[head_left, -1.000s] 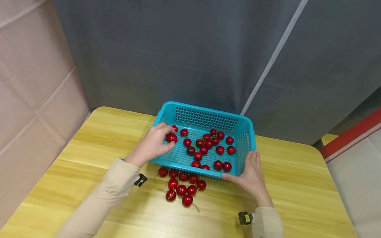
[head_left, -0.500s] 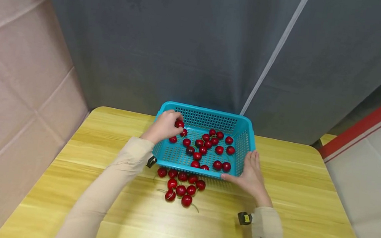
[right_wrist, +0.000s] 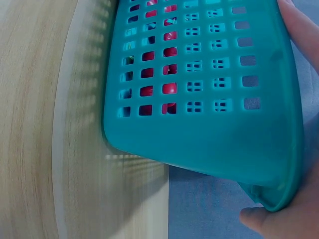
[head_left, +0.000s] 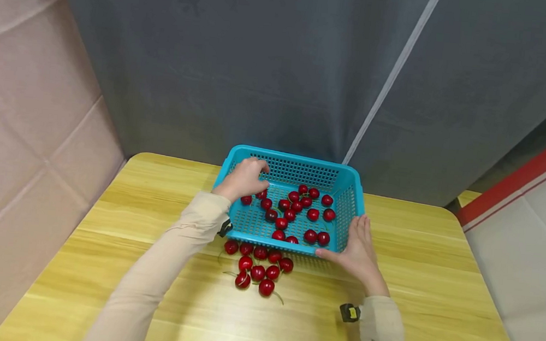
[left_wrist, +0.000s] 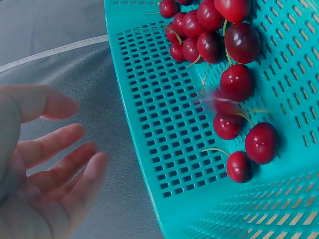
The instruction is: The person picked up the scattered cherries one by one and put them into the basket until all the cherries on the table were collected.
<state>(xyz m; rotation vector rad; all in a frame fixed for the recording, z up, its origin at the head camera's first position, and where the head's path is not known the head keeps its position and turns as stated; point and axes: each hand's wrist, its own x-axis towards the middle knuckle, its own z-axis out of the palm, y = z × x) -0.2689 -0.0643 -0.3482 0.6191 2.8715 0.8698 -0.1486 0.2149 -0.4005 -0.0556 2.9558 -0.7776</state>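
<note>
A blue plastic basket (head_left: pixel 278 243) with slotted walls stands on the table with many red cherries (head_left: pixel 290 215) inside. My left hand (head_left: pixel 246 178) is over the basket's back left part, thumb and fingers apart. In the left wrist view that hand (left_wrist: pixel 50 159) holds nothing, its fingers loosely bent. A blurred cherry (left_wrist: pixel 223 102) shows above others inside the basket. My right hand (head_left: pixel 358 253) holds the basket's front right corner, thumb along the front rim and fingers against the right side. The right wrist view shows its fingertips (right_wrist: pixel 256 219) near the rim's corner.
Several cherries with stems (head_left: pixel 258 273) lie on the wooden table (head_left: pixel 420 283) in front of the basket. A grey curtain (head_left: pixel 222 78) hangs behind the table. Pale panels (head_left: pixel 26 114) stand to the left, with a red-edged one on the right.
My left hand has moved right and back over the basket. It gripped a cherry earlier and has now let it go. The right hand stays at the basket's corner.
</note>
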